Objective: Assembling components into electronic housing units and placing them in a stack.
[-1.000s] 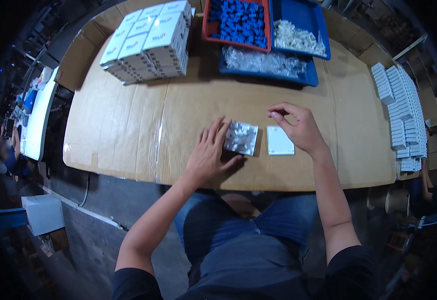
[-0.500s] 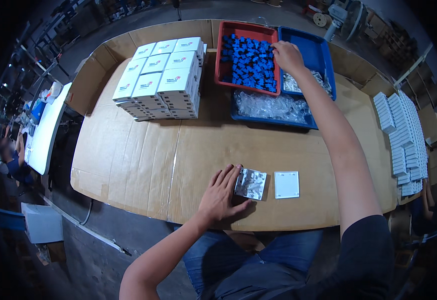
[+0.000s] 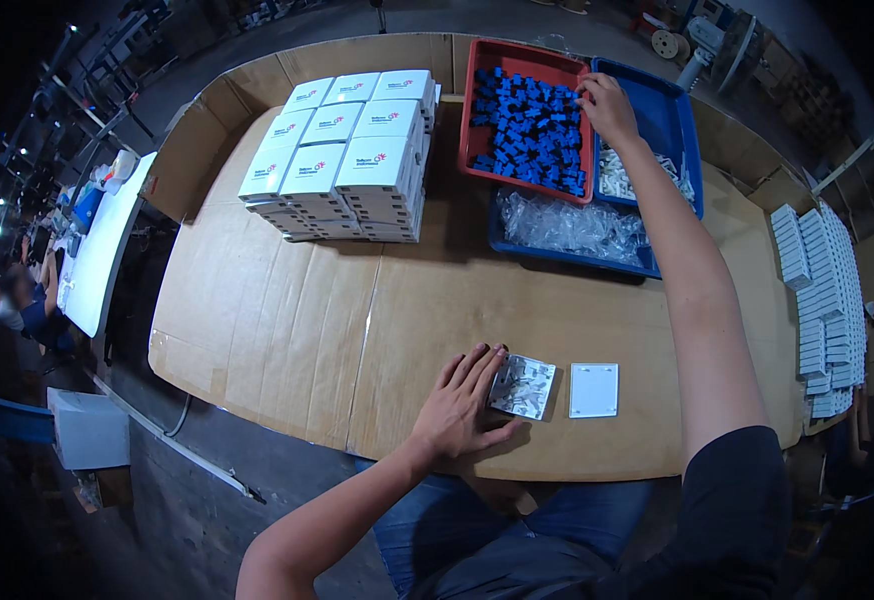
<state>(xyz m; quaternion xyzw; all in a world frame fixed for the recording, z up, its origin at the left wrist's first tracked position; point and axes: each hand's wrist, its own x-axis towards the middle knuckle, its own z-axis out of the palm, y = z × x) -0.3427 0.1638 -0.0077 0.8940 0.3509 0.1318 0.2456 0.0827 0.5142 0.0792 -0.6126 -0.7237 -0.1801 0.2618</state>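
My left hand (image 3: 457, 405) lies on the cardboard tabletop with its fingers stretched out. Its fingertips rest against the left edge of a small, square, clear-and-white plastic case (image 3: 524, 387), which has white and silvery parts inside. Just right of that case lies a flat white square cover (image 3: 594, 390). My right hand (image 3: 611, 110) is stretched far forward over the right rim of a red tray (image 3: 529, 188) of small blue plastic clips (image 3: 529, 130). Its fingers are curled together at the tray's edge, and whatever is between them is too small to make out.
Behind the red tray's right side is a blue tray (image 3: 662, 115) with small white pieces (image 3: 622, 175). Another blue tray (image 3: 557, 262) holds clear plastic bags (image 3: 572, 225). Stacked white boxes (image 3: 337, 150) stand left; more white pieces (image 3: 822, 300) are piled right. Cardboard walls edge the table.
The whole view has shifted, so the table and trays appear farther right and slightly lower. My left hand stays at the case; my right hand remains at the red tray's right rim.
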